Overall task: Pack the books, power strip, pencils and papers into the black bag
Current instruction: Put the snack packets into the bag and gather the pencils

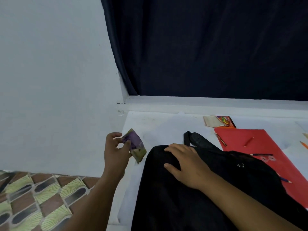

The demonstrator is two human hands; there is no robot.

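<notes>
Black bag (208,194) lies flat across the white counter (160,125), filling the near middle, one strap (187,137) reaching toward the far wall. Right hand (185,165) rests palm-down on the bag's upper left part, fingers (173,147) relaxed and slightly spread, holding nothing. Left hand (115,154) is just left of the bag, over the counter's left edge, thumb and fingers pinching a small purple-and-green packet (135,145), tilted; what it is cannot be told. Red paper sheet (260,147) lies right of the bag, partly under it. Red pencil (248,141) and a thin brownish pencil (221,140) lie on the sheet; a dark pencil (261,154) lies at the bag's edge. Book (218,121) with worn pages sits beyond the sheet, near the ledge. Dark curtain (208,47) hangs behind.
</notes>
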